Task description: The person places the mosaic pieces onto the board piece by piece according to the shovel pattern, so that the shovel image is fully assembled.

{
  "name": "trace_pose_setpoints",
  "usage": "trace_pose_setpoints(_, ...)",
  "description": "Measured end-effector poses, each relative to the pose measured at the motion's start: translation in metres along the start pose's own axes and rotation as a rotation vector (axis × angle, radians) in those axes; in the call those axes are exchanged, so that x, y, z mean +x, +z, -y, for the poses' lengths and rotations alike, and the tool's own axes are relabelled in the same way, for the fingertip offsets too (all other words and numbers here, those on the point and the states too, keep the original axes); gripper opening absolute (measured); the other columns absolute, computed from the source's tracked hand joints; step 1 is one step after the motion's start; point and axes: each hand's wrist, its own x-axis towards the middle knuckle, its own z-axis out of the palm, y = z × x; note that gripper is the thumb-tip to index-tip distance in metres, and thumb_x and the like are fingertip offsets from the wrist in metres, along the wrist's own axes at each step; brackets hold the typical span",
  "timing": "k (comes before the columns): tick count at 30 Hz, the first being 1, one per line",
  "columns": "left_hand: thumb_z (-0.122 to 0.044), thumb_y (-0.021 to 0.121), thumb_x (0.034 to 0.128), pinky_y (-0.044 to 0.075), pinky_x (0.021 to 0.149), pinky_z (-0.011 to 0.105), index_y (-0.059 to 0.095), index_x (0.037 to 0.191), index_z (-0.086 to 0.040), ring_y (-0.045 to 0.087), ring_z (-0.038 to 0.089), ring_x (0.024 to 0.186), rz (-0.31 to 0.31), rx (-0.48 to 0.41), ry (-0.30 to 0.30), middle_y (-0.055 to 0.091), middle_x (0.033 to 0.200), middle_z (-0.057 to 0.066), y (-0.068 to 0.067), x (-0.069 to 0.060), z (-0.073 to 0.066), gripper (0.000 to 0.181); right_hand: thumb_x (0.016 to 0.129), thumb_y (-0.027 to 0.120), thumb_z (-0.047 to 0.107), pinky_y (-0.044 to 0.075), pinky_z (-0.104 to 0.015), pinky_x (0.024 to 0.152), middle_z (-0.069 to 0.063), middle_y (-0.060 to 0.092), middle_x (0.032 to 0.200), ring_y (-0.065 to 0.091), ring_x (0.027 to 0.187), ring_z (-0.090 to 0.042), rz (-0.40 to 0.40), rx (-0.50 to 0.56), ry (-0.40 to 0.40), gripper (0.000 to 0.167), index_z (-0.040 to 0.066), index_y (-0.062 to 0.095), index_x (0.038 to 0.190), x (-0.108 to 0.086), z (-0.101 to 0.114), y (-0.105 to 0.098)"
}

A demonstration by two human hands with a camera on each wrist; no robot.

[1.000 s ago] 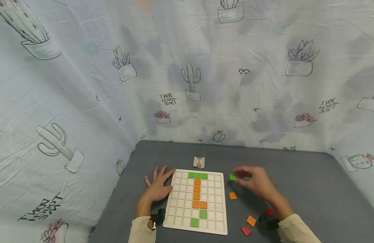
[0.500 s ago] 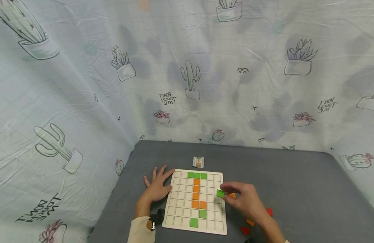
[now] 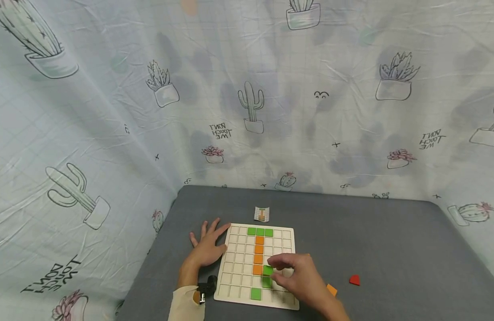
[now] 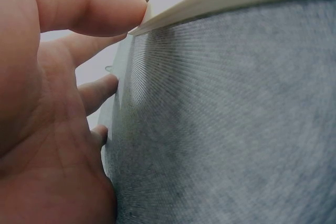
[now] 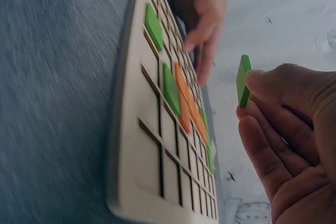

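Note:
My right hand (image 3: 296,276) pinches a square green tile (image 5: 243,81) between thumb and fingertips. It holds the tile above a white gridded board (image 3: 235,268), clear of its surface in the right wrist view. In the head view the tile hides most of the orange tile (image 5: 185,114) beside the orange column (image 3: 259,249). Green tiles lie in the board's top row (image 3: 260,232) and in lower cells, one of them (image 3: 256,294) near the bottom edge. My left hand (image 3: 206,250) has its fingers spread, with thumb (image 4: 100,9) and index fingertip touching the board's left edge.
A small pattern card (image 3: 261,214) lies behind the board on the grey table (image 3: 371,240). To the right are a red piece (image 3: 354,280) and an orange tile (image 3: 332,290). A cactus-print curtain (image 3: 295,111) hangs behind.
My right hand has carried the green tile from right of the board leftward and nearer, over the board's lower middle. The left hand stays at the board's left edge.

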Motion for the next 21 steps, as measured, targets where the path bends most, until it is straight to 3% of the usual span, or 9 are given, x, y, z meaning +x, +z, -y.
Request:
trace_pose_setpoints(9, -0.006, 0.065, 0.0945, -0.027, 0.118, 0.083, 0.054, 0.164, -0.020, -0.003, 0.056, 0.168, 0.035, 0.016, -0.034, 0.025, 0.181, 0.021, -0.003, -0.001, -0.003, 0.072, 0.090, 0.086, 0.002, 0.068, -0.032, 0.084, -0.001, 0.084, 0.113, 0.081, 0.095, -0.013, 0.097, 0.065, 0.030, 0.026, 0.009, 0.084, 0.115, 0.008, 0.004, 0.022)
trace_pose_setpoints(17, -0.012, 0.063, 0.0933, -0.026, 0.116, 0.086, 0.057, 0.162, -0.025, 0.001, 0.062, 0.165, -0.032, 0.005, 0.037, 0.029, 0.178, 0.025, 0.007, 0.002, 0.011, 0.070, 0.091, 0.085, 0.002, 0.068, -0.027, 0.086, -0.007, 0.083, 0.117, 0.080, 0.100, -0.010, 0.160, 0.051, -0.001, 0.027, 0.007, 0.084, 0.117, 0.017, 0.006, 0.038)
trace_pose_setpoints(21, -0.009, 0.063, 0.0945, -0.024, 0.118, 0.085, 0.056, 0.162, -0.022, 0.000, 0.059, 0.167, 0.005, 0.023, -0.012, 0.028, 0.179, 0.023, 0.001, 0.001, 0.001, 0.069, 0.090, 0.085, 0.000, 0.068, -0.027, 0.085, -0.007, 0.084, 0.116, 0.081, 0.101, -0.011, 0.160, 0.029, -0.048, 0.027, 0.007, 0.084, 0.116, 0.020, 0.007, 0.042)
